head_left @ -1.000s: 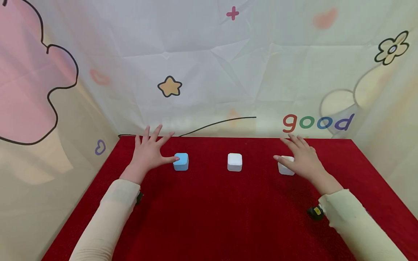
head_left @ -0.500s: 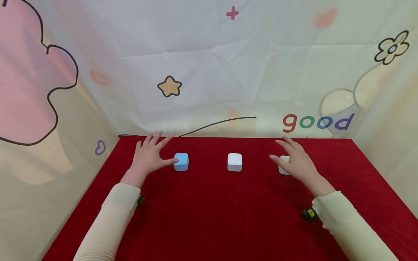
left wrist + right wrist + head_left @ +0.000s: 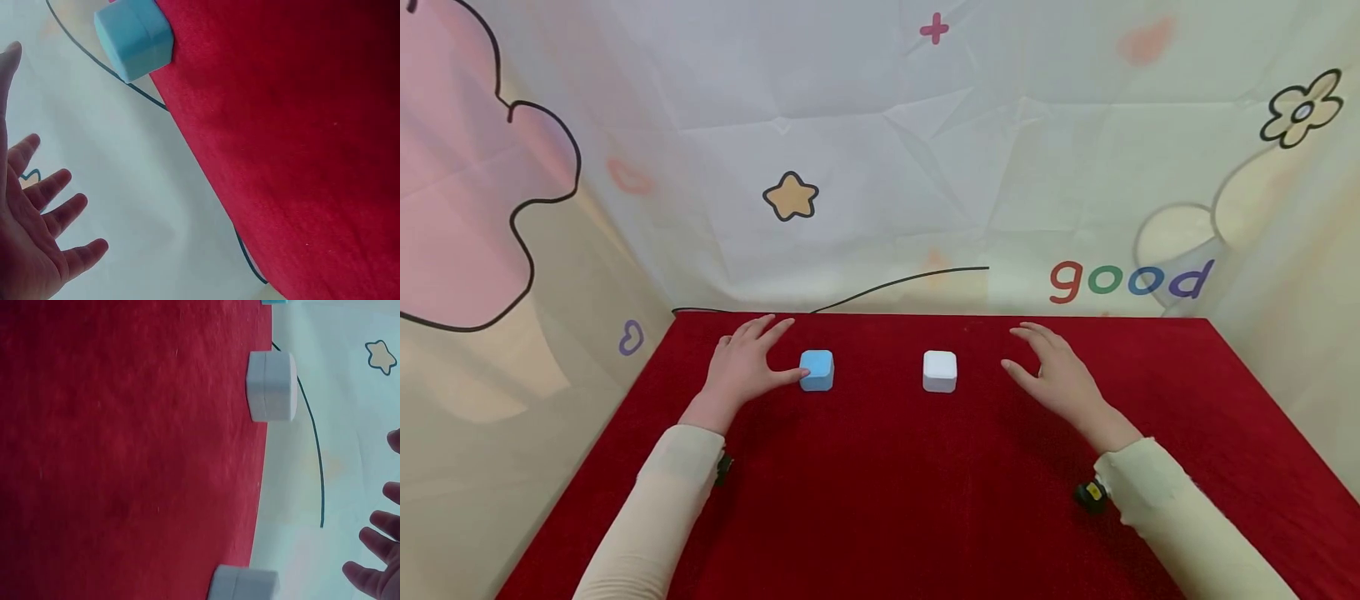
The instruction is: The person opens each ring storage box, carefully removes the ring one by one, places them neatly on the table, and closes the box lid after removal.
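A light blue rounded box (image 3: 817,371) sits at the left of the table, seen also in the left wrist view as a blue box (image 3: 134,39). My left hand (image 3: 742,367) is beside it with fingers spread; the thumb overlaps its edge in the head view, while the left wrist view shows a gap. A white rounded box (image 3: 939,372) stands in the middle. To its right hovers my right hand (image 3: 1052,375), fingers extended and holding nothing. It hides a second white box from the head view; the right wrist view shows that white box (image 3: 244,584) at its bottom edge.
Red cloth (image 3: 880,500) covers the table. Behind it hangs a pale printed curtain (image 3: 880,167), which also runs down both sides. A small dark device (image 3: 1092,495) is strapped at my right wrist, and another (image 3: 723,468) at the left.
My right hand has moved left and slightly down, now covering the right white box in the head view. The left hand's fingers have lowered a little. The boxes stay put.
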A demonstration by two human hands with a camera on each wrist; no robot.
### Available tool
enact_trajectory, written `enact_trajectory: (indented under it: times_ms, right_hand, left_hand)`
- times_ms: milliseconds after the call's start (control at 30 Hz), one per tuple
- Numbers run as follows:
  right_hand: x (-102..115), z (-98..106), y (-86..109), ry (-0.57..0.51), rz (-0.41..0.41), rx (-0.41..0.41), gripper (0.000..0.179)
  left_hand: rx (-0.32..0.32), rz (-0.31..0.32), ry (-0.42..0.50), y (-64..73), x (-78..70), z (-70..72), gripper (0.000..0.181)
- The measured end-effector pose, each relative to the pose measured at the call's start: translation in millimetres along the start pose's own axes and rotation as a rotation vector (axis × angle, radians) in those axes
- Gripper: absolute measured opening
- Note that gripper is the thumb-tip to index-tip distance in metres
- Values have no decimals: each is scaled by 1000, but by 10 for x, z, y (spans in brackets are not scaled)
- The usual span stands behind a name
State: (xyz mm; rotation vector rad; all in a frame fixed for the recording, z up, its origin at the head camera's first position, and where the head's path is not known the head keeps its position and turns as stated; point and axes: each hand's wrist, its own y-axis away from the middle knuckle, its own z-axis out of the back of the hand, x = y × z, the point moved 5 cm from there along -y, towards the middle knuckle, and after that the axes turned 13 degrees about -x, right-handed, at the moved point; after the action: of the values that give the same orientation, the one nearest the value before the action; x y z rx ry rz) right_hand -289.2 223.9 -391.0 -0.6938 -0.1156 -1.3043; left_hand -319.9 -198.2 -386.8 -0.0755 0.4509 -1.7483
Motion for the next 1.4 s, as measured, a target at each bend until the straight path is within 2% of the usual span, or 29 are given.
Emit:
enact_trajectory:
  times_ms: [133, 333, 867, 1167, 1400]
  right_hand:
    - [43, -60, -6, -38, -2, -5, 56]
    - [118, -134, -6, -90, 24, -42, 52]
    - [268, -363, -10, -174, 23, -3, 53]
    - [407, -442, -44, -202, 24, 1, 56]
    - [517, -526, -65, -230, 42, 11, 57]
  left_hand:
    - [-13, 3, -4, 20, 24, -23, 88]
    - [-6, 13, 35, 40, 48, -74, 88]
    - [73, 63, 222, 88, 122, -262, 88]
    - [124, 110, 274, 90, 161, -344, 88]
    - [152, 113, 301, 75, 191, -412, 87]
